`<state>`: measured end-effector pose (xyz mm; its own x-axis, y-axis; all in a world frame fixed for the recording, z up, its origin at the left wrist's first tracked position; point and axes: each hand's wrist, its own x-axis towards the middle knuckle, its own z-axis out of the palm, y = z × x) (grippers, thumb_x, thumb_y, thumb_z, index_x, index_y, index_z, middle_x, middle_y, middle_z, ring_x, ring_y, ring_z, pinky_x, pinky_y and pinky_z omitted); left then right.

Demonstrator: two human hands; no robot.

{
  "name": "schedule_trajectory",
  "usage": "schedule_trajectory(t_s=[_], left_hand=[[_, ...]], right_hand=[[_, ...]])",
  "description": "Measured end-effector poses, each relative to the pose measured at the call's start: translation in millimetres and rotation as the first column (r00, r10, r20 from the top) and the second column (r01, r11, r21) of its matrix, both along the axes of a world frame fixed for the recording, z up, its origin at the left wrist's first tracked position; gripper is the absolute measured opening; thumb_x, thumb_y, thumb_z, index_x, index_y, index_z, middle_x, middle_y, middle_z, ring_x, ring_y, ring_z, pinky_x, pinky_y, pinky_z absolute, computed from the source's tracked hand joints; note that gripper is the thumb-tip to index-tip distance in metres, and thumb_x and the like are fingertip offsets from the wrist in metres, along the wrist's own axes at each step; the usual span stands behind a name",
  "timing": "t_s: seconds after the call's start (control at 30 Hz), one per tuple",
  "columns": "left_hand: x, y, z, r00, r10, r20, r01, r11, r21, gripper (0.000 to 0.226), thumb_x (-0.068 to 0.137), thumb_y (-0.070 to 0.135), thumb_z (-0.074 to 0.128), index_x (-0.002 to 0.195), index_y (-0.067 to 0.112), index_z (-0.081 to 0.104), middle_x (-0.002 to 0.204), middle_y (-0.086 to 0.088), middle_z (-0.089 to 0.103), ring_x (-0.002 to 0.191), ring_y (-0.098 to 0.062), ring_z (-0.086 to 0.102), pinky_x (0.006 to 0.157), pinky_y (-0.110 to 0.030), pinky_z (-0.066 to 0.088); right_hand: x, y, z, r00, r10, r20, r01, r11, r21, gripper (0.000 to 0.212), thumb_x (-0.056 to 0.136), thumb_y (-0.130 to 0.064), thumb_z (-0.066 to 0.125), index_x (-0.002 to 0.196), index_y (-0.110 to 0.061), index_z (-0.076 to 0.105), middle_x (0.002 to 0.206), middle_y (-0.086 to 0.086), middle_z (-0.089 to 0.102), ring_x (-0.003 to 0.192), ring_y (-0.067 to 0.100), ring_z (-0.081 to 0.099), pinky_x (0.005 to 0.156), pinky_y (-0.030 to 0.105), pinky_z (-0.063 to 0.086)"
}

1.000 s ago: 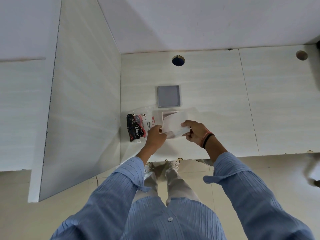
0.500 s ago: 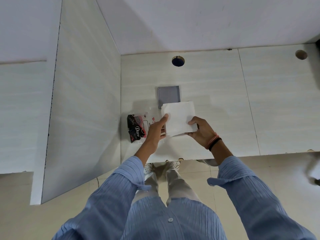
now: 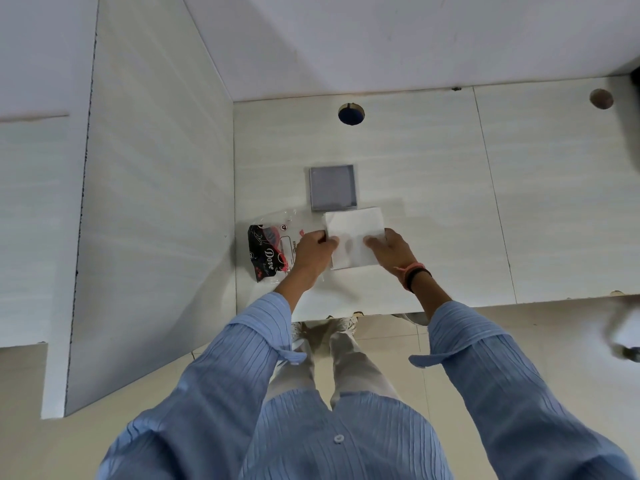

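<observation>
A white paper napkin lies spread on the pale desk, just in front of a flat grey square pad. My left hand is at the napkin's left edge with its fingers curled onto it. My right hand rests on the napkin's right side with the fingers lying on the paper. A clear plastic packet with black and red "Dove" print lies left of the napkin, partly under my left hand.
A white partition panel stands along the desk's left side. Two round cable holes, one and another, sit near the back wall. The desk's front edge runs just behind my wrists, with tiled floor below.
The napkin went from folded and held up in both hands to opened out, then came down flat onto the desk in front of the grey pad. Both hands moved forward with it.
</observation>
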<state>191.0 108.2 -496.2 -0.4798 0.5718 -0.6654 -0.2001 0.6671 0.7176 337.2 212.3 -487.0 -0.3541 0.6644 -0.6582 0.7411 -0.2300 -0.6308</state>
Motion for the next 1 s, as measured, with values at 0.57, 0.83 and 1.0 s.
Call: schedule_trajectory(t_s=[0.57, 0.83, 1.0], left_hand=[[8, 3, -8, 0.992, -0.079, -0.101, 0.062, 0.985, -0.162, 0.032, 0.094, 0.027, 0.051, 0.068, 0.008, 0.053, 0.071, -0.013, 0.056, 0.067, -0.025, 0.056, 0.063, -0.031, 0.041], [2, 3, -1, 0.998, 0.008, -0.057, -0.015, 0.993, -0.116, 0.029, 0.09, 0.019, 0.063, 0.118, 0.012, 0.065, 0.085, -0.002, 0.062, 0.091, -0.029, 0.065, 0.088, -0.049, 0.058], [-3, 4, -1, 0.996, 0.018, -0.092, -0.03, 0.992, -0.125, 0.014, 0.09, 0.022, 0.064, 0.088, 0.009, 0.064, 0.077, 0.002, 0.058, 0.079, -0.025, 0.059, 0.084, -0.051, 0.059]], right_hand=[[-8, 0, -4, 0.976, 0.135, 0.169, -0.15, 0.985, 0.082, 0.044, 0.102, -0.033, 0.047, 0.121, 0.004, 0.059, 0.121, 0.025, 0.065, 0.113, 0.043, 0.059, 0.097, 0.047, 0.048], [-1, -3, -2, 0.985, 0.146, 0.092, -0.15, 0.988, 0.032, 0.048, 0.101, -0.026, 0.049, 0.145, -0.008, 0.045, 0.135, 0.022, 0.061, 0.123, 0.043, 0.057, 0.103, 0.048, 0.048], [-4, -3, 0, 0.982, 0.159, 0.103, -0.162, 0.987, 0.015, 0.043, 0.101, -0.026, 0.05, 0.137, -0.004, 0.056, 0.134, 0.02, 0.063, 0.123, 0.039, 0.056, 0.1, 0.043, 0.048]])
